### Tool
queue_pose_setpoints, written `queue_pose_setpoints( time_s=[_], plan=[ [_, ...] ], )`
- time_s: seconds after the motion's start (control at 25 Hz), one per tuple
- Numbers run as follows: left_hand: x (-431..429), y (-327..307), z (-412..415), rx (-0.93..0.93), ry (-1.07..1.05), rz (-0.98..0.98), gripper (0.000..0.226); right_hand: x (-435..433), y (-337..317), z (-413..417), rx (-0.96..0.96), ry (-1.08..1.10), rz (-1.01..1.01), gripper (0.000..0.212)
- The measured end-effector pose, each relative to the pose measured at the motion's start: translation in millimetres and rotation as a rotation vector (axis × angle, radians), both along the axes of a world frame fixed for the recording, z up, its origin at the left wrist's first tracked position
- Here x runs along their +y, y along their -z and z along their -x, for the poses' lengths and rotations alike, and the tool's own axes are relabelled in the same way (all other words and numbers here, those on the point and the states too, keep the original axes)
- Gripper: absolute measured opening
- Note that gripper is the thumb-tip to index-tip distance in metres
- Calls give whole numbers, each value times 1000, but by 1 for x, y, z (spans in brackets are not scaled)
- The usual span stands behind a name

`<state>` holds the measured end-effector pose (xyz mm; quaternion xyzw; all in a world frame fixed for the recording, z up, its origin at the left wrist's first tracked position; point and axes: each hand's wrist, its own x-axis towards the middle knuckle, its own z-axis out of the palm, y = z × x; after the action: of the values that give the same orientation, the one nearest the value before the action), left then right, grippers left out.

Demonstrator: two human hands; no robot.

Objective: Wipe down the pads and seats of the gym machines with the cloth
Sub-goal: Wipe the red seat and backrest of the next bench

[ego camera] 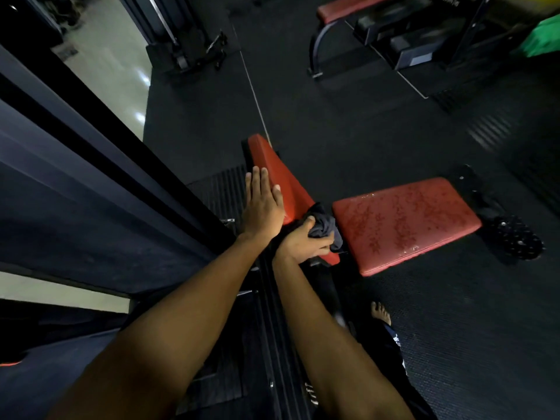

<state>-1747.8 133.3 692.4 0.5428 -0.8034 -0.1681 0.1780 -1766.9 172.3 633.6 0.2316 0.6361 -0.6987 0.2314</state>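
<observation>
Dim, underexposed wide-angle view whose only bright patch is the pale glossy floor at upper left, dotted with white glare, while the black rubber matting stays murky and the edges bow and blur, notably the bright green shape

Head camera, steep downward look, near red seat.

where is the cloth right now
In the head view, the dark cloth is bunched in the right hand near centre frame, at the lower end of the tilted red back pad, just left of the red seat.
</observation>
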Motion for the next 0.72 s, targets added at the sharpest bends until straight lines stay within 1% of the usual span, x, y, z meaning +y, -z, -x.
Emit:
queue_pose_setpoints(
  time_s=[0.12, 0.2, 0.28, 0.32, 0.36, 0.4, 0.44, 0.52, 0.56, 0.6, 0.68, 0.72],
  plan=[
    [0, 0, 1, -16, -10, 20, 55, 9, -11, -25, 102, -107, 108, 62],
    [-2, -2, 0, -68, -13, 18, 56, 21, -1, -19, 206, -172, 106, 59],
    [-3, -7, 1, -161, -9, -2, 57, 27, 20, 3, 286, -278, 69, 56],
    [-4, -10, 2, -210, -6, -9, 58, 27, 31, 18, 254, -337, 43, 58],
    [-5, -14, 3, -247, -2, -9, 59, 25, 37, 33, 177, -390, 38, 65],
    [-8, -19, 4, -264, 2, -9, 60, 21, 44, 48, 92, -433, 34, 75],
    [-12, -24, 6, -267, 3, -17, 60, 19, 48, 63, 26, -468, 25, 80],
    [-17, -30, 13, -266, -8, -49, 62, 6, 49, 91, -83, -616, 44, 69],
    [-19, -31, 17, -265, -15, -63, 63, -3, 44, 104, -108, -701, 69, 64],
    [-21, -31, 19, -265, -19, -74, 64, -15, 36, 116, -129, -805, 81, 64],
    [-26, -31, 24, -270, -24, -74, 68, -40, 16, 132, -112, -1025, 61, 66],
    [-29, -31, 25, -276, -29, -73, 70, -52, 6, 139, -47, -1108, 46, 63]
  ],
)
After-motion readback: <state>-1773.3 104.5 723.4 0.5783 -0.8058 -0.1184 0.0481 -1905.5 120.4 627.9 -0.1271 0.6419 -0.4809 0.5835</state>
